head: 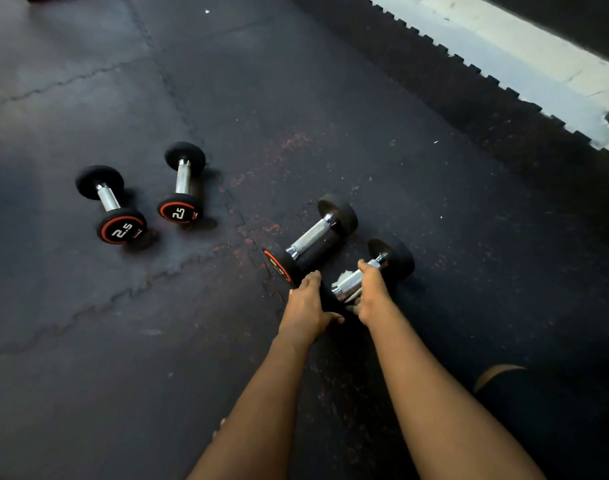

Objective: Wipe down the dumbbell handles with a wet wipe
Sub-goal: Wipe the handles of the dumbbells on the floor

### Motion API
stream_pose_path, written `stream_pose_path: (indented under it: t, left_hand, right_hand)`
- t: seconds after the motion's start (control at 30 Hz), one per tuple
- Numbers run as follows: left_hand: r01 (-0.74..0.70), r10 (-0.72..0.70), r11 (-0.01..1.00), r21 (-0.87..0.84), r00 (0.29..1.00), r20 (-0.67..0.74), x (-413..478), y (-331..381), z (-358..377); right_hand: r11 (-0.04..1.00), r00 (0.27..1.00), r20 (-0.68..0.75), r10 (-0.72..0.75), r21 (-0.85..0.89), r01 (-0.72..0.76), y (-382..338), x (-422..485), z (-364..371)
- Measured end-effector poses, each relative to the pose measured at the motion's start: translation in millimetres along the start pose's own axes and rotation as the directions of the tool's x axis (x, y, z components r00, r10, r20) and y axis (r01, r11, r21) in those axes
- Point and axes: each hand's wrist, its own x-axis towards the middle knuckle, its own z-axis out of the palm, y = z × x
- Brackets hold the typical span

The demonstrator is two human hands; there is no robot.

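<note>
Left hand (pixel 308 308) grips near head of black-rubber, chrome-handled dumbbell (pixel 394 259) on dark floor mat (pixel 157 341) | right hand (pixel 372 292) seemingly pinches crumpled white wet wipe (pixel 346 274) round handle (pixel 348 283) | risk: dumbbell rolls if left grip slackens

Open rubber floor (pixel 469 220) is found far and right of the nearest dumbbell (pixel 394 259). Its left side is blocked by a second dumbbell (pixel 310 237) just beside it. A broad lane is left between these and the right 2.5 dumbbell (pixel 182 183) and left 2.5 dumbbell (pixel 109 204). Near right, room is bounded by a leg (pixel 524 386).
</note>
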Motion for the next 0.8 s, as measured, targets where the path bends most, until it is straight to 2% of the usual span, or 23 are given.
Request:
stream_pose_path:
  t: [0.1, 0.17, 0.23, 0.3, 0.33, 0.37, 0.4, 0.47, 0.5, 0.53, 0.57, 0.63, 0.7, 0.73, 0.8]
  left_hand:
    - [-0.002, 0.002, 1.000, 0.002, 1.000, 0.012, 3, -2, -2]
    - [-0.008, 0.007, 1.000, 0.010, 1.000, 0.018, 5, -6, -1]
    - [-0.006, 0.006, 1.000, -0.003, 1.000, 0.012, 6, -8, -1]
    - [0.002, -0.002, 1.000, -0.018, 1.000, 0.011, 7, -11, 0]
    - [0.000, 0.000, 1.000, -0.013, 1.000, 0.014, 7, -11, -1]
    - [-0.003, 0.003, 1.000, -0.012, 1.000, 0.010, 6, -10, -1]
    - [-0.001, 0.001, 1.000, -0.014, 1.000, 0.008, 6, -10, -1]
    - [-0.007, 0.007, 0.999, -0.034, 1.000, 0.004, 4, -7, -2]
    - [-0.002, 0.002, 0.999, -0.043, 1.000, 0.003, 0, -8, -1]
    - [-0.004, 0.004, 0.999, -0.043, 1.000, 0.002, 2, -6, -2]
    - [0.000, 0.000, 0.999, -0.036, 1.000, 0.008, 2, -6, -2]
    - [-0.001, 0.001, 1.000, -0.024, 1.000, 0.014, 1, -5, -3]
    - [-0.002, 0.003, 1.000, -0.029, 1.000, 0.011, -1, -3, -4]
    - [-0.008, 0.008, 0.999, -0.033, 1.000, 0.005, -2, -2, -2]
    - [-0.020, 0.020, 1.000, -0.024, 1.000, -0.013, -3, -4, 1]
  right_hand:
    - [0.978, 0.978, -0.135, -0.158, 0.115, 0.174, 8, 9, 10]
    - [0.979, 0.980, -0.080, -0.182, 0.076, 0.188, 29, 14, 7]
    - [0.986, 0.986, 0.009, -0.167, -0.013, 0.167, 42, 3, 6]
    - [0.919, 0.953, 0.008, -0.301, -0.265, 0.293, 39, -15, 12]
    - [0.816, 0.923, 0.025, -0.383, -0.459, 0.351, 37, -18, 11]
    - [0.651, 0.892, 0.069, -0.447, -0.659, 0.377, 34, -17, 5]
    - [0.427, 0.850, 0.131, -0.511, -0.819, 0.383, 30, -11, -3]
    - [-0.016, 0.805, 0.284, -0.521, -0.946, 0.324, 8, -2, -18]
    - [-0.171, 0.804, 0.345, -0.485, -0.939, 0.300, -2, -3, -22]
    - [-0.261, 0.798, 0.398, -0.453, -0.915, 0.308, -14, -2, -24]
    - [-0.292, 0.796, 0.468, -0.383, -0.879, 0.376, -18, -5, -23]
    - [-0.289, 0.751, 0.632, -0.190, -0.767, 0.572, -18, -11, -18]
    - [-0.291, 0.731, 0.678, -0.084, -0.718, 0.632, -17, -11, -22]
    - [-0.321, 0.737, 0.667, -0.110, -0.725, 0.609, -25, -11, -25]
    - [-0.433, 0.727, 0.636, -0.259, -0.749, 0.501, -40, -7, -32]
